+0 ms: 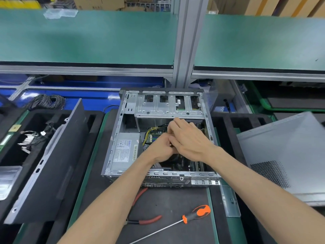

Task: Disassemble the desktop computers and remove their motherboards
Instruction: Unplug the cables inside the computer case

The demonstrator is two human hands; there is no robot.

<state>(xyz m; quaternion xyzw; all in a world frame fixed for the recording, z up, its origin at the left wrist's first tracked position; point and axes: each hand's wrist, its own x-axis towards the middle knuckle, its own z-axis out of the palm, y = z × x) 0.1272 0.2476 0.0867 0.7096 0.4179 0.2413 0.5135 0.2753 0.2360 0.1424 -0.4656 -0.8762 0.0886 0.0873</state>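
Head view shows the computer case [158,138] lying on its side in the middle of the tabletop [175,205], lid off, insides open to see. Both hands are deep inside it, close together and touching. The left hand [162,148] has its fingers curled in, and the right hand [189,139] lies over it with bent fingers — what they pinch is hidden, so I cannot tell if they hold a wire or a plug.

The motherboard [182,163] sits flat on the bottom of the case, under the hands, with the yellow wires [149,132] at 10 o'clock from them and the power box [124,151] at 9 o'clock.

What could go wrong: a hard tug could rip a wire or bend a pin. The thin metal edges of the case could scratch a wrist. The board may snag if screws remain.

The case's long side runs from 6 o'clock to 12 o'clock — its back plate faces the person at 6. The screwdriver [177,223] and the pliers [146,221] wait near 6 o'clock.
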